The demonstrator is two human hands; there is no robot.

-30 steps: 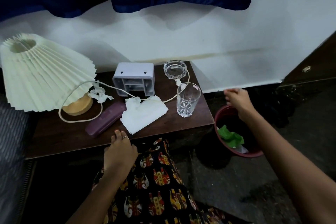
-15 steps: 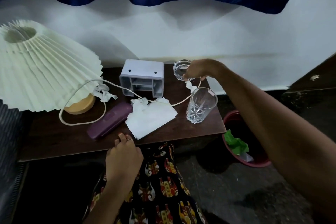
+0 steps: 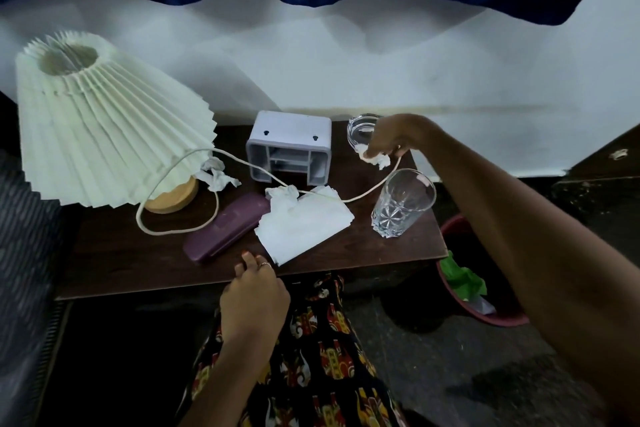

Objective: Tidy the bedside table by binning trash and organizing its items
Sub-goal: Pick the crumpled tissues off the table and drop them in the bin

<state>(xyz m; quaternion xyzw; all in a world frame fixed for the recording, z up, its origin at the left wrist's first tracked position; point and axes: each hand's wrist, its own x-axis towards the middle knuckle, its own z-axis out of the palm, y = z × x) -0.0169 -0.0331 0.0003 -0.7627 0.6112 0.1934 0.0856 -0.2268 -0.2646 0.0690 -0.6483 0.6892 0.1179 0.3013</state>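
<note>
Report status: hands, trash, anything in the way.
Right hand pinching crumpled tissue beside ashtray. Left hand empty at table edge. Lamp cord and glass lie between tissue and bin.

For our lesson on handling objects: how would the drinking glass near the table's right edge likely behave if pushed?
The glass is tall and narrow-based, so it may tip. It stands near the table edge above the bin, so it could fall. Clear cut glass, probably fragile.

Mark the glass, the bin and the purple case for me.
glass [image 3: 401, 206]: head view, on its side wall.
bin [image 3: 491, 317]: head view, on its front rim.
purple case [image 3: 225, 229]: head view, middle of its lid.
</note>
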